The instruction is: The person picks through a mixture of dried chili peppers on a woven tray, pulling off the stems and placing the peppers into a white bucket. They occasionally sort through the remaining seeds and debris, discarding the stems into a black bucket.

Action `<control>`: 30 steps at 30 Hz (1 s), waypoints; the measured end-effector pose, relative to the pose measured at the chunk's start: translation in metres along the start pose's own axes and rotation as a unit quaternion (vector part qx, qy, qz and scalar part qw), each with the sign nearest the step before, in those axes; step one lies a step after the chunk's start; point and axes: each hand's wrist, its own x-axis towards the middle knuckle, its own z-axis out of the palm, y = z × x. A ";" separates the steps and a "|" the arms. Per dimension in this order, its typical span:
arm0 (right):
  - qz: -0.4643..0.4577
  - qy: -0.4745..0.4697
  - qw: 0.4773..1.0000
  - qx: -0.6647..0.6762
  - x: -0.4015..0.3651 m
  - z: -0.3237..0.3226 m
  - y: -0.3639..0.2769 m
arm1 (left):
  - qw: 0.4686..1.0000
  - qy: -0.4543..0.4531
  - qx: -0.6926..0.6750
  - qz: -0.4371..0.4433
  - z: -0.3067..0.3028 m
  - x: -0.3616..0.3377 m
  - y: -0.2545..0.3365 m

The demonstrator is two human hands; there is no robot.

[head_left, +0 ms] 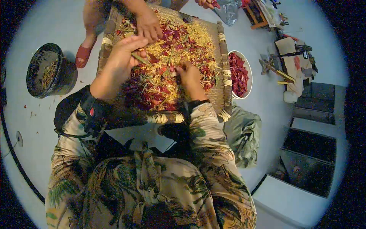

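A woven tray (162, 117) with a wooden frame holds yellow seeds, dried red chillies and green stems (164, 80). Over its left part, my left hand (124, 53) is closed, thumb and fingers together, with a greenish stem (139, 58) sticking out below them. My right hand (188, 76) is low over the middle of the pile, its thumb and fingertips closed near a small pale and red piece (174, 73); whether it holds that piece is hard to tell. Just beyond my left hand, another person's hand (148, 24) reaches into the seeds.
At the left stands a black bucket (70, 78) with stem scraps inside. A white bowl of dried red chillies (239, 74) is against the tray's right side, with a green-grey sack (246, 133) below it. Another hand (206, 3) is by a plastic bag (228, 13) at the top.
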 end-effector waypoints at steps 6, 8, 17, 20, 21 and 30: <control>0.225 -0.120 0.810 0.528 0.005 -0.027 0.014 | 1.000 -0.023 0.000 0.015 -0.010 0.009 -0.012; 0.235 -0.128 0.764 0.587 0.003 -0.034 0.005 | 1.000 -0.022 0.002 0.019 -0.009 0.009 -0.013; 0.179 -0.198 0.630 0.729 0.001 -0.045 -0.015 | 0.999 0.000 0.032 0.001 -0.001 0.003 -0.008; 0.178 -0.208 0.640 0.718 0.002 -0.047 -0.019 | 0.998 -0.018 0.055 0.002 -0.004 0.003 -0.008; 0.179 -0.209 0.652 0.707 0.001 -0.047 -0.019 | 0.999 -0.011 0.053 0.003 -0.002 0.001 -0.008; 0.070 -0.127 0.965 0.218 0.015 -0.008 -0.016 | 0.998 -0.009 0.060 0.002 -0.006 0.005 -0.014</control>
